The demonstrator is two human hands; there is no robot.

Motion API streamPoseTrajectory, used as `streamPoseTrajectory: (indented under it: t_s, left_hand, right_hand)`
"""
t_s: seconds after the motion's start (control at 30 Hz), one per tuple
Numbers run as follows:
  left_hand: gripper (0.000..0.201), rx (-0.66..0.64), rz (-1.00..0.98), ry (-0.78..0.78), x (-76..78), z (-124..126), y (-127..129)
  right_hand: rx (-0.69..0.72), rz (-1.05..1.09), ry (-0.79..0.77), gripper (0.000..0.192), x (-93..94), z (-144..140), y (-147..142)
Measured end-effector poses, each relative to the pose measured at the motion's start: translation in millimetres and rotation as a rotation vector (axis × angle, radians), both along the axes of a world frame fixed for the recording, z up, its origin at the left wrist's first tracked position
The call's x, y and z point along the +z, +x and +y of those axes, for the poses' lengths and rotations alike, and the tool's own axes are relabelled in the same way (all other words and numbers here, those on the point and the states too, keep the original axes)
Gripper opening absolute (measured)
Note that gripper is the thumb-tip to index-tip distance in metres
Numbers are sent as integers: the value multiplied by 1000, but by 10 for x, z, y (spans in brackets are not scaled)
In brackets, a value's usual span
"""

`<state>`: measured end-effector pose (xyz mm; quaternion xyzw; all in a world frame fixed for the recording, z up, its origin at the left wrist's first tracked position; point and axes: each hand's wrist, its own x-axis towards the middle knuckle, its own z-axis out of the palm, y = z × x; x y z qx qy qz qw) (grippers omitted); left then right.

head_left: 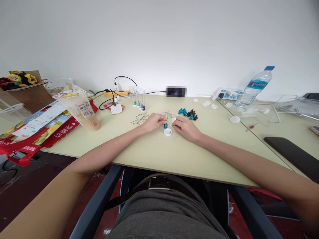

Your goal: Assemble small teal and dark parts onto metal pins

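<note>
My two hands meet over small parts near the middle of a pale table.

Toward the table's (154, 152) left edge a plastic cup of milky drink (81, 111) stands on colourful leaflets. Further in, thin metal pins (139, 119) lie scattered just beside my left hand (154, 121), whose fingers are curled and pinch a small blue bead (165, 125). A white cap (167, 132) lies open side up just in front of the bead, between my hands. My right hand (185, 127) is curled too, fingertips close to the bead; I cannot tell what it grips. Behind it sits a cluster of blue and black beads (188, 114). Near the far right corner a water bottle (255, 85) leans.
</note>
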<state>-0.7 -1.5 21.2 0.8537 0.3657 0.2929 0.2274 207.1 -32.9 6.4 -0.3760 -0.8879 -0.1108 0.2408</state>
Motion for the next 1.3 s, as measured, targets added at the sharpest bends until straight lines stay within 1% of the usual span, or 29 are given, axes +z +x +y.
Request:
streamPoseTrajectory:
  t_s: [0.17, 0.3, 0.37, 0.57, 0.63, 0.73, 0.9, 1.17, 1.23, 1.3]
  left_hand:
    - [21, -67, -24, -74, 12, 26, -17]
    - [19, -125, -126, -266, -9, 68, -27]
    - [20, -133, -169, -332, -23, 82, -29]
    - [25, -170, -262, -402, -39, 86, -29]
    - [29, -179, -293, -414, -34, 77, -29]
    - [32, -158, -308, -405, -19, 55, -28]
    - [30, -150, -307, -378, 9, 20, -15]
    - [29, -161, -311, -419, 0, 38, -27]
    - [30, -153, -310, -398, -4, 36, -30]
    - [30, -130, -312, -339, 0, 25, -20]
  right_hand:
    - [5, 6, -4, 24, 2, -1, 0]
    - [15, 6, 7, 24, 1, 3, 3]
    - [19, 2, 14, 23, 1, 3, 3]
    - [13, -7, 28, 25, 0, 5, 0]
    - [8, -12, 33, 25, -2, 8, 0]
    - [3, -15, 36, 25, -3, 10, -2]
    - [3, -8, 27, 23, -3, 8, -7]
    - [7, 27, 13, 23, -21, 32, 2]
    - [7, 32, 4, 22, -22, 34, 2]
    - [6, 32, -2, 22, -21, 34, 2]
